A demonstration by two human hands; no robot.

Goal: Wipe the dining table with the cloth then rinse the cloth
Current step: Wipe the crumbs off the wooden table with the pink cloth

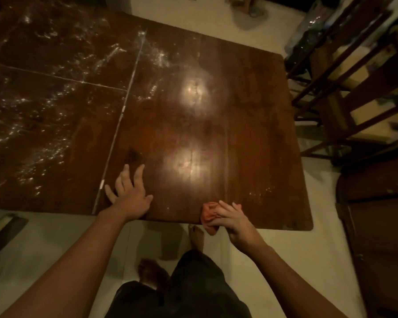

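A dark wooden dining table point(216, 115) fills the middle of the view. White specks and smears cover its left half, while the right half shines under lamp glare. My left hand point(129, 193) rests flat on the table near its front edge, fingers spread. My right hand point(230, 218) grips a bunched orange-red cloth point(208, 216) at the table's front edge, the cloth hanging partly over the rim.
Wooden chairs point(345, 92) stand close to the table's right side. A dark wooden cabinet point(381, 226) is at the lower right. My bare feet point(197, 235) and dark shorts show below on the pale tiled floor point(285, 249).
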